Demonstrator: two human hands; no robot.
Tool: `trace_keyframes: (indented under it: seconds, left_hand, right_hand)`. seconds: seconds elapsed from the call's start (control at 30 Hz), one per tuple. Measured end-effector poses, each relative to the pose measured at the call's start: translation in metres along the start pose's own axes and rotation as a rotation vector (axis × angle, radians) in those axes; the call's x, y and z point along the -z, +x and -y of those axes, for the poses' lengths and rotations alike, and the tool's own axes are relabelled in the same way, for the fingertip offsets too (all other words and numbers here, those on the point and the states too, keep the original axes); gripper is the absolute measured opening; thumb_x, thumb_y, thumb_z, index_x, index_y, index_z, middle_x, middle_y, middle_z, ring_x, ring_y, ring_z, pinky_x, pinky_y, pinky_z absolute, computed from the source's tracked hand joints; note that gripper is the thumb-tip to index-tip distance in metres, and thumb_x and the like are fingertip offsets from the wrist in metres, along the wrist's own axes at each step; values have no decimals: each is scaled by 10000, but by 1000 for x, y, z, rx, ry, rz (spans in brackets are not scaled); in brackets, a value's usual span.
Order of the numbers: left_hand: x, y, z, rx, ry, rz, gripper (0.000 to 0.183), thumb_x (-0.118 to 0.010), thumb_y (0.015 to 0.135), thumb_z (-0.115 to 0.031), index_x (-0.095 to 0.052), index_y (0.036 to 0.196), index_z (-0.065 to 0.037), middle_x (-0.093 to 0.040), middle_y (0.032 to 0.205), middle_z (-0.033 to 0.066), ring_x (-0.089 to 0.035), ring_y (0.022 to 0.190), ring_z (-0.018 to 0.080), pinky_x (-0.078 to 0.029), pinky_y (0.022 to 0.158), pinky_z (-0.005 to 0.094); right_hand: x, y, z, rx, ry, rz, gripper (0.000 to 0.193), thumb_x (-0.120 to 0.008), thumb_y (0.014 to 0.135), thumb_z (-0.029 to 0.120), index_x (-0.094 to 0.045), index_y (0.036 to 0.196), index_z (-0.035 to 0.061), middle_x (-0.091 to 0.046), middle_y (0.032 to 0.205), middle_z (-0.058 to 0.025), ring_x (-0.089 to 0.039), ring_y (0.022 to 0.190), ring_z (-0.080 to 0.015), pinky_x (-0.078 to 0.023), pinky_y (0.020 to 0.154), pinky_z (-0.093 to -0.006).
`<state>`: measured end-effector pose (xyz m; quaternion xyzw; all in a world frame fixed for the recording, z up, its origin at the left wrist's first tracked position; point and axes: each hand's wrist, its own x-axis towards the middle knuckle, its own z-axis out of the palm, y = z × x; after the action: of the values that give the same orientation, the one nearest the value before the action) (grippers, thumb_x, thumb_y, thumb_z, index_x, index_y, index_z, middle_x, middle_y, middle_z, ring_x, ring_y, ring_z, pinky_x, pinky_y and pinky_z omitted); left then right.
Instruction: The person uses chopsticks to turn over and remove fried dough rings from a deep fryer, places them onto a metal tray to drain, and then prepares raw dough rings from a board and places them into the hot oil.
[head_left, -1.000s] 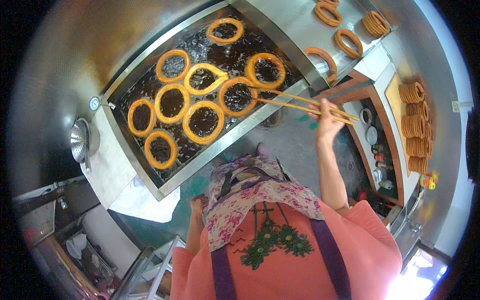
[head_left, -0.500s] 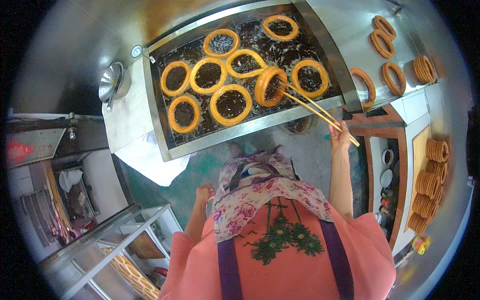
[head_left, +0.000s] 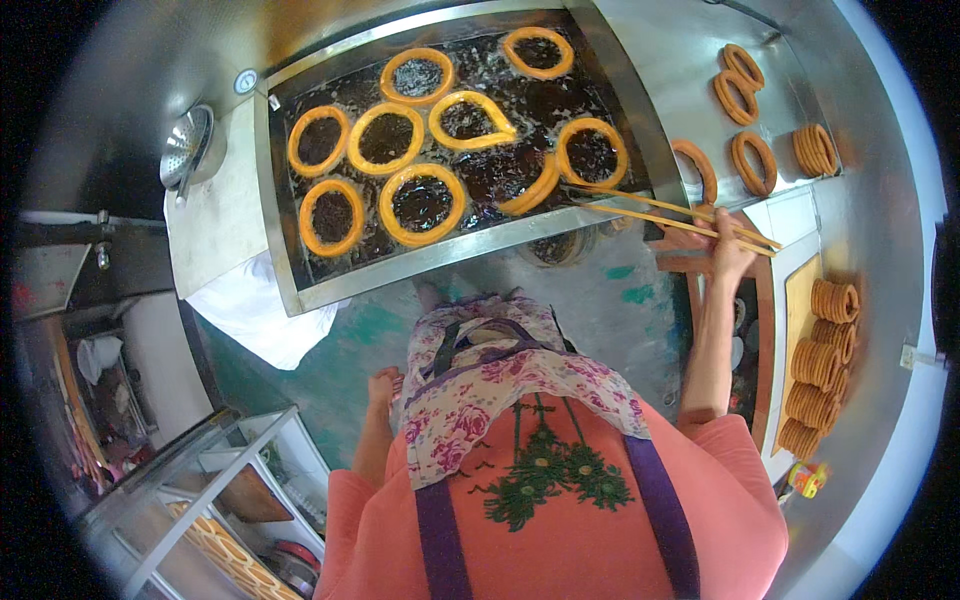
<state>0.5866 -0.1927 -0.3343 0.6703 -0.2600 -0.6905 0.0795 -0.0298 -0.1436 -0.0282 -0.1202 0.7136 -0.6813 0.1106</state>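
Note:
My right hand [head_left: 733, 252] grips a pair of long wooden chopsticks [head_left: 690, 216] at their rear end. Their tips lie over the fryer's front rim, a little apart, with nothing between them. Just beyond the tips, a browned dough ring [head_left: 541, 190] shows only as an arc in the dark oil; the rest of it is out of sight. Several golden dough rings float in the wide metal fryer [head_left: 440, 252], one of them a pointed teardrop ring [head_left: 468, 143]. Beside my apron hangs my left hand [head_left: 384, 386], its fingers loosely curled and holding nothing visible.
Right of the fryer, browned fried rings [head_left: 752, 164] lie and stand on a metal tray. Stacks of rings [head_left: 818, 362] fill a board further right. A metal strainer [head_left: 188, 145] sits on the left ledge above a white cloth [head_left: 262, 310]. A glass case [head_left: 215, 490] stands lower left.
The browned ring, earlier tilted up on the chopsticks, now lies partly sunk in the oil. The chopsticks and my right hand have drawn back to the right. The whole view has shifted slightly.

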Motion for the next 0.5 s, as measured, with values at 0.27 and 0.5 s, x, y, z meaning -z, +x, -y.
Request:
trace_keyframes:
  seconds: [0.27,0.5]
  left_hand:
    - [18,-45,7,178,-100,-276,246,-550,811,-156,-604,1023,-45,-633,794,79,-599,684,185,-490,565,299]
    - [38,-53,31,175,-265,-305,254,-544,805,-136,-602,1036,-47,-614,777,67,-564,584,172,-482,509,296]
  right_hand:
    - [-117,-39,68,68,90,269,228,-605,861,163,-578,940,-50,-629,828,-156,-657,698,-208,-590,536,-281]
    - [-320,-156,-40,-214,214,529,158,-609,853,112,-577,859,-43,-625,754,-147,-658,634,-228,-569,498,-305]
